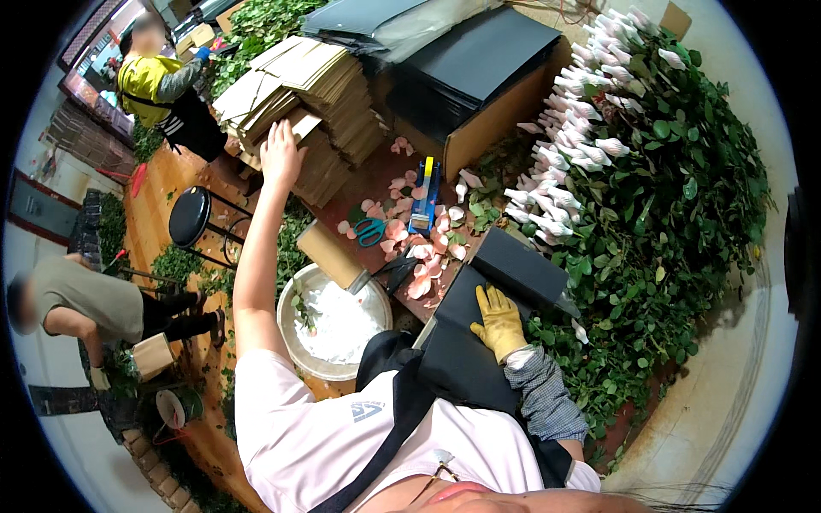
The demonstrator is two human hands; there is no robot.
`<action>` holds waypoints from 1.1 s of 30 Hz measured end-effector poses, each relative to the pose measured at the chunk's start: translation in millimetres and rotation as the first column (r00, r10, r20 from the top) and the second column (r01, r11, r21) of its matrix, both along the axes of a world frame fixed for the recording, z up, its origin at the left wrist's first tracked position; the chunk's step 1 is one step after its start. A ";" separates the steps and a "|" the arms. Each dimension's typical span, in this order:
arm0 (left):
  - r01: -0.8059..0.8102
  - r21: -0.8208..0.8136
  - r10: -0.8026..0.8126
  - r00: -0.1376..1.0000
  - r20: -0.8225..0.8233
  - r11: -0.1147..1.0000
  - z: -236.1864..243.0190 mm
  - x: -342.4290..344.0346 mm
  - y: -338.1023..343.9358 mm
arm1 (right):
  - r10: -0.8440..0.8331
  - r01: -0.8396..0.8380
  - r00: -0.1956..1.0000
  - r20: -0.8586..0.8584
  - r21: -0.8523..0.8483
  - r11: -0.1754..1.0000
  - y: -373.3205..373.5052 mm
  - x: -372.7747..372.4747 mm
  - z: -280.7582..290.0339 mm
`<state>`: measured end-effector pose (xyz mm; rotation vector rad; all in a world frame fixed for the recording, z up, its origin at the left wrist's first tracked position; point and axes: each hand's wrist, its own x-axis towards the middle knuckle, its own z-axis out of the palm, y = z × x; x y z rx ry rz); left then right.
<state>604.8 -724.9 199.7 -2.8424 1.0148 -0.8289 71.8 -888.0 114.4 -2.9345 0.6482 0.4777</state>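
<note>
My left hand (280,158) is bare, stretched up to the stack of cream cardboard sheets (338,120), its fingers apart and touching a piece at the near edge. My right hand (498,321), in a yellow glove, lies open on a dark board (457,321) beside another dark piece (522,265). Pink petals (419,282) are scattered round teal-handled scissors (369,232) and a blue tape dispenser (425,197). A brown cylindrical roll (329,252) leans over a round basin (286,342) holding white scraps. At right, white-wrapped flower heads (556,197) top a mass of leafy stems (658,188).
A carton of black sheets (475,64) stands at the back. A co-worker in yellow (150,81) works at upper left; another in grey-green (98,299) bends at lower left. A black stool (192,215) stands on the leaf-littered wooden floor (154,197).
</note>
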 end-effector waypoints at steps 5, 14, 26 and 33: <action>0.128 -0.109 -0.094 0.958 0.272 0.986 -0.8 -17.0 -5.3 | -0.018 0.018 1.000 0.010 -0.002 1.000 -1.8 -0.3 4.1; 0.250 -0.383 -0.256 -0.421 -0.870 0.889 -3.2 -231.7 -17.4 | -0.036 0.032 0.996 0.078 0.055 0.998 0.0 -3.2 1.0; 0.338 -0.425 -0.474 0.074 -0.878 0.840 -169.2 -353.0 -85.0 | -0.298 0.103 0.752 0.589 0.341 0.934 -20.7 -22.6 -14.0; 0.526 -0.427 -0.082 -0.557 -0.827 0.735 -40.9 -349.9 -92.9 | -0.137 0.140 0.990 -0.033 0.138 0.980 -1.7 -3.3 -3.3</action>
